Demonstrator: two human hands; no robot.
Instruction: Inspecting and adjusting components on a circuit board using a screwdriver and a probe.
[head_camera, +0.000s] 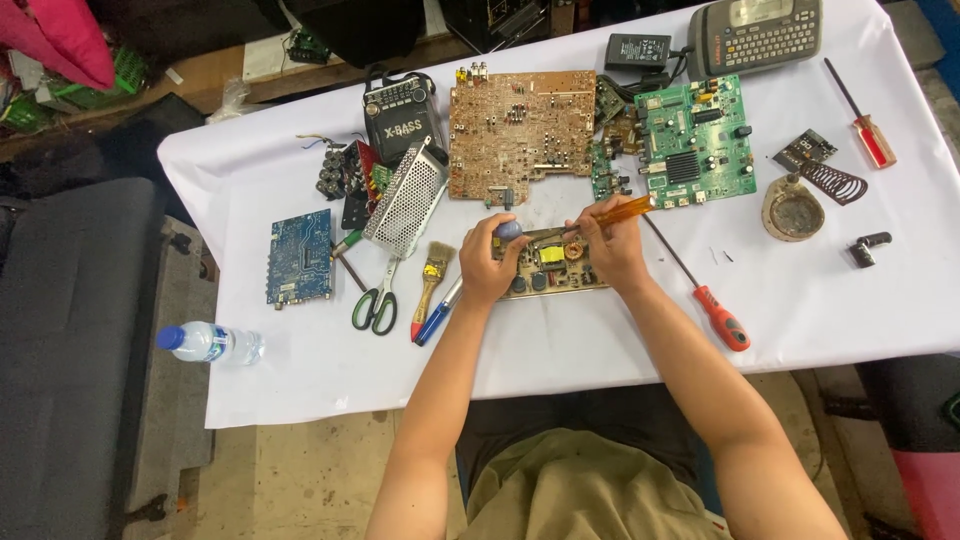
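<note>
Near the front edge of the white-covered tabletop (800, 300), at its middle: small tan circuit board with a yellow component (550, 262), steadied by the left hand (487, 262), fingers curled shut around its left end. Right hand (612, 245) closed around an amber-handled screwdriver (615, 212), tip on the board. Just left, a wooden-handled paintbrush (432, 275) and green-handled scissors (377, 300); right, a red-handled screwdriver (705, 295).

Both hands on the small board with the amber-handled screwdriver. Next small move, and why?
Probably press the tip down and start turning. The right hand holds the amber-handled screwdriver angled down toward the small board, its tip hidden between the hands. The left hand grips the board's left edge and a small blue-grey part, so the board looks braced.
</note>
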